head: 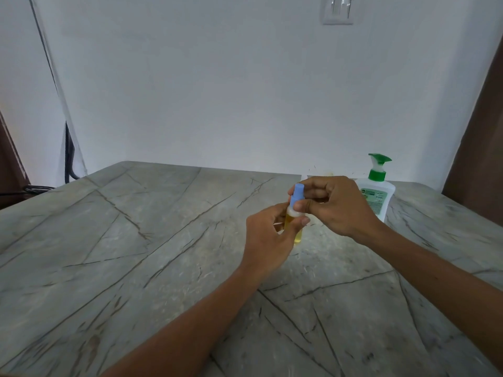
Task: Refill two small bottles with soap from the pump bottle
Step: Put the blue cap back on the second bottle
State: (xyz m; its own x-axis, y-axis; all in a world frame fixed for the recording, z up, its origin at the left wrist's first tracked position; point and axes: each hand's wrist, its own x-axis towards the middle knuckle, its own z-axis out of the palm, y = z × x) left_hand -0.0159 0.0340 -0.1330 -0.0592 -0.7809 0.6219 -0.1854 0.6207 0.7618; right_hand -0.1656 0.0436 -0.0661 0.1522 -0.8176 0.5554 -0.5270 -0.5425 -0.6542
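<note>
the left hand (268, 240) is curling its fingers round a small clear plastic bottle of yellow liquid (298, 236), holding it upright over the grey veined stone tabletop (136, 240) so nothing is spilling. the right hand (334, 205) is arching over from above, pinching the light blue cap (297, 195), probably twisting it. the white pump bottle with a green pump head (381, 195) is standing just behind, within reach.
</note>
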